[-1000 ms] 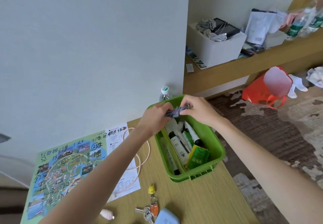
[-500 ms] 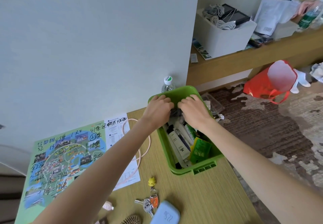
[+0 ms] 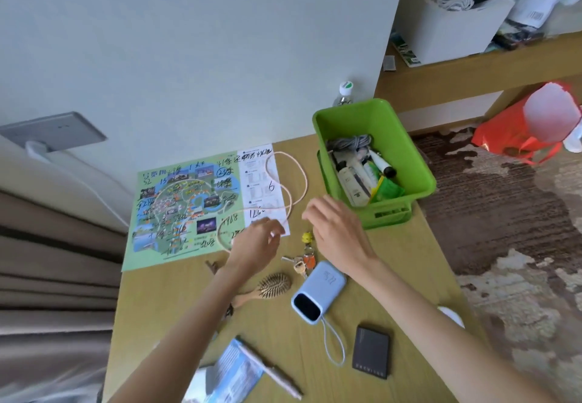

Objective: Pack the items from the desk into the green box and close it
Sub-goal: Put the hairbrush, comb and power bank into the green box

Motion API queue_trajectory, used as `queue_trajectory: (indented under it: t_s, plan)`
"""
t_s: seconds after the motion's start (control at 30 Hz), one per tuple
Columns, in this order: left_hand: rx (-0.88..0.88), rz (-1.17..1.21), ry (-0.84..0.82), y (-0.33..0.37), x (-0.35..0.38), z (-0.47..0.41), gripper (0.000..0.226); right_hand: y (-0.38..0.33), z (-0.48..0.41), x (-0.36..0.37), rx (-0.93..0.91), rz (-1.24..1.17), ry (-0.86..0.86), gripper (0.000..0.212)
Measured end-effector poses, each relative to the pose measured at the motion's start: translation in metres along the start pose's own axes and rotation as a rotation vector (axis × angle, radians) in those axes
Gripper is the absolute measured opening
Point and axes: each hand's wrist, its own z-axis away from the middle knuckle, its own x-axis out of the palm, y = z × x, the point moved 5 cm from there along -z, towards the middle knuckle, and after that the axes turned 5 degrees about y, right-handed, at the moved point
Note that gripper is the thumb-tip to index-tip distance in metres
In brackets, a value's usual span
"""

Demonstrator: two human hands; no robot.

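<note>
Both hands have left the green box and now hover low over the desk, empty. Nearest, the left hand curls loosely at the pink cable draped across the map, not yet gripping; the right hand spreads wide above the keys. Gathering the cable into loops before lifting should keep it from snagging. Farther off, the grey cord bundle now rests inside the open box.

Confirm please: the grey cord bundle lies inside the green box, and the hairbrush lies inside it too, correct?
Not quite. The grey cord bundle is inside the green box, but the head view shows the hairbrush lying on the desk, outside the box.
</note>
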Motion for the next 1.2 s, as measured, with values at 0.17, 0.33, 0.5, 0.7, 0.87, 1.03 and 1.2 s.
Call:
queue_trajectory:
  t_s: [0.17,0.33,0.5,0.7,0.87,1.03,1.2]
  plan:
    - [-0.06,-0.052,-0.157,-0.035,0.048,0.074,0.025,0.002,0.038,0.062,0.064,-0.012,-0.334,0.032]
    - [-0.049,-0.081,-0.198,-0.045,0.068,0.088,0.062,0.016,0.049,0.094,0.204,0.035,-0.513,0.019]
    - [-0.03,-0.163,-0.174,-0.041,0.08,0.088,0.072,0.016,0.042,0.104,0.186,0.147,-0.541,0.017]
    - [-0.012,-0.216,-0.186,-0.039,0.085,0.078,0.057,0.024,0.039,0.11,0.075,0.182,-0.417,0.021]
    - [-0.089,-0.076,-0.09,-0.037,0.078,0.069,0.047,0.034,0.043,0.096,0.235,-0.254,-0.168,0.017]
    - [-0.34,0.338,0.022,-0.04,0.054,0.053,0.033,0.039,0.035,0.066,0.516,-0.609,0.154,0.005]
    - [-0.54,0.589,0.212,-0.063,0.018,0.044,0.025,0.041,0.018,0.049,0.866,-1.096,0.193,0.006]
